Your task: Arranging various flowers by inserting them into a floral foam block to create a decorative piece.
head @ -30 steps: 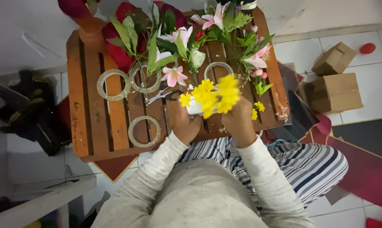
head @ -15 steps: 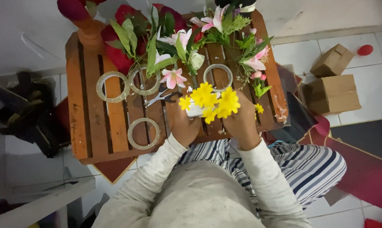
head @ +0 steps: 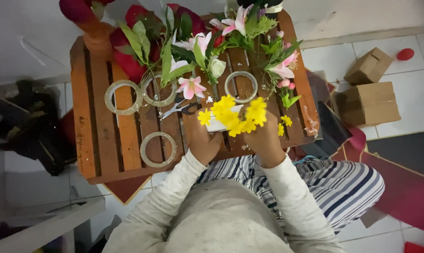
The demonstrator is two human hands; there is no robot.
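Both hands, left (head: 203, 140) and right (head: 264, 138), clasp one bunch of yellow flowers (head: 235, 114). Four tape rings (head: 123, 97) and one pair of scissors (head: 180, 107) lie on the worktop (head: 94, 140).

Soft, even, diffuse light; moderately bright. No hard shadows, no glare. Yellow flowers (head: 235, 115) vivid, slightly soft. Dark heap (head: 26, 126) at left murky, detail lost. Mild wide-angle stretch at edges; near sleeves slightly blurred.

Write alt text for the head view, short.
Both hands, left hand and right hand, hold a bunch of yellow flowers over a slatted wooden table. Pink lilies, scissors and tape rolls lie on it.
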